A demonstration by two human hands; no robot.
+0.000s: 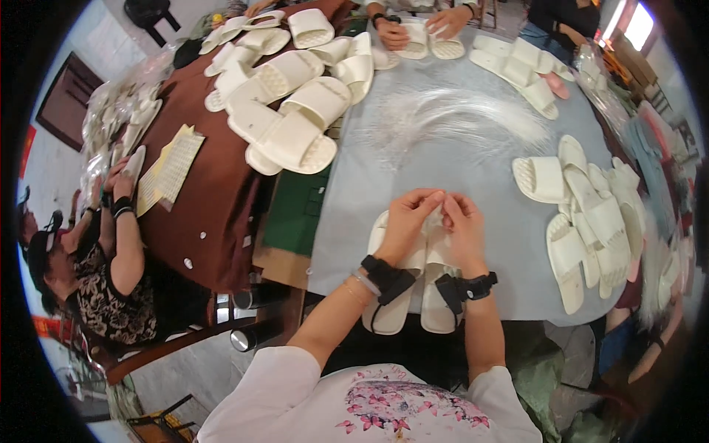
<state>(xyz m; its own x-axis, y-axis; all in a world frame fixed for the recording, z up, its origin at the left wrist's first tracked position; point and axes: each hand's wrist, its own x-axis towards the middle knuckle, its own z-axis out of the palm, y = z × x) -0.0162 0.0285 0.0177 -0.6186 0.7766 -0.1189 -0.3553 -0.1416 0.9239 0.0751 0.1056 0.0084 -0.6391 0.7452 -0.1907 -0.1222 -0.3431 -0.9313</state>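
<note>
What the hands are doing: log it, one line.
left hand: pinched | right hand: pinched, beside left | any held item: cannot tell | underneath: cream open-toed slippers | beyond: translucent thin strands on grey tablecloth

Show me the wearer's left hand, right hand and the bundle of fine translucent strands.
Left hand [408, 220]: head view, middle of the hand.
Right hand [464, 223]: head view, middle of the hand.
Strand bundle [473, 112]: head view, mid-length.

— Anything between the fingertips of the left hand [405, 223] and right hand [467, 227]?
— Too small to tell! And those hands hide much of the slippers [388, 316] beneath.
— Meanwhile, the co-worker opposite [415, 9] is cut off at the top edge!
</note>
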